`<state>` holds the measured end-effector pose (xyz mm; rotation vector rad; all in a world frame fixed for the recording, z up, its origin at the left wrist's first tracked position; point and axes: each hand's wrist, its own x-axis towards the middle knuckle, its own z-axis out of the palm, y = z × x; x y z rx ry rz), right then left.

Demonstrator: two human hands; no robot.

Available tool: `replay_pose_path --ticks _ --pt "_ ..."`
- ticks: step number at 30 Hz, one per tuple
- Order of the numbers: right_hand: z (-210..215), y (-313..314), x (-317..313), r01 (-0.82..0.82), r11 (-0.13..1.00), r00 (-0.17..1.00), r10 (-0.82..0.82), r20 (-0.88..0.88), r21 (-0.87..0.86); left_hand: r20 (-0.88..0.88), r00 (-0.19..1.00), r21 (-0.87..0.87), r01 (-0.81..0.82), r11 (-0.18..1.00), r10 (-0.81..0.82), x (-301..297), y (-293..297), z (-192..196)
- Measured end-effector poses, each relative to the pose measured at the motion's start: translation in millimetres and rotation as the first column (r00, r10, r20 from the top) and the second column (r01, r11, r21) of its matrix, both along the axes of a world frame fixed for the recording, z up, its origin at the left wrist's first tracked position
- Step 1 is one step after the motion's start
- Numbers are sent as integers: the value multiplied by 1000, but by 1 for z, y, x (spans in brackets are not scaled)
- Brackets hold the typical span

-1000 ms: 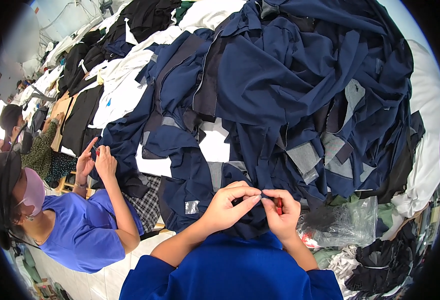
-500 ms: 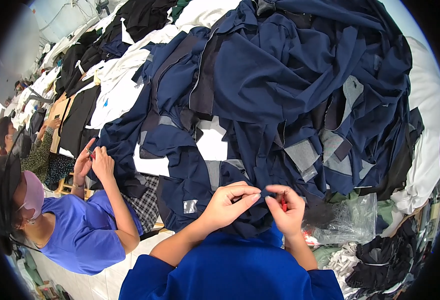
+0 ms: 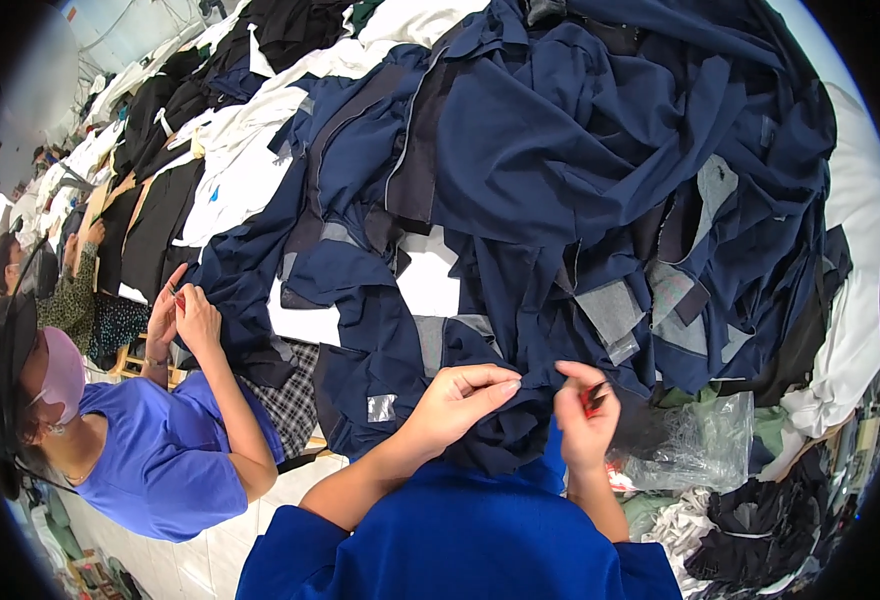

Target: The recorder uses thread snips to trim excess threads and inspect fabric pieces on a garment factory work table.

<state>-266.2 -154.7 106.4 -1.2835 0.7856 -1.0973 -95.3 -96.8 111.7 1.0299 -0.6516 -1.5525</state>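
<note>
well, from where i stand the great navy heap (image 3: 560,150) sprawls wide, and at its near edge the worker's left hand (image 3: 455,402) has thumb and forefinger pressed together by a navy piece (image 3: 505,435); what sits between those tips is too small for me to tell. also before the heap, a little further right, the right hand (image 3: 585,425) curls round a small red tool (image 3: 593,398), thumb and forefinger apart from each other and clear of the left's pinch. i'd worry about that tool: held loosely, it could turn and nick the cloth. the piece lies bunched against the heap, so a second layer could get caught unseen, the navy being so alike. any slide in the heap might tug it from such a small pinch. the clear plastic bag (image 3: 700,440), by the heap's near right corner, could catch a trailing edge. a co-worker (image 3: 160,460) is left of the heap, well apart.
</note>
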Motion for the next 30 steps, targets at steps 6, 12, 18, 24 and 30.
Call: replay_pose_path --ticks 6,12,18,24,30 --pt "-3 -1 3 99 995 990 -100 -101 -17 256 962 -155 141 978 -98 -3 1 -5" --pt "4 -43 -70 678 712 644 -695 320 182 553 781 -187 -222 957 290 39 -4 -38" --pt "20 -53 -214 761 646 486 -629 607 59 533 672 -26 -594 804 514 134 15 -117" --pt "43 -34 -201 446 892 652 -269 709 -72 579 745 231 -541 809 333 157 -18 -152" --pt "75 -21 -208 933 102 255 -864 434 -345 714 588 68 -597 800 379 160 -52 -157"
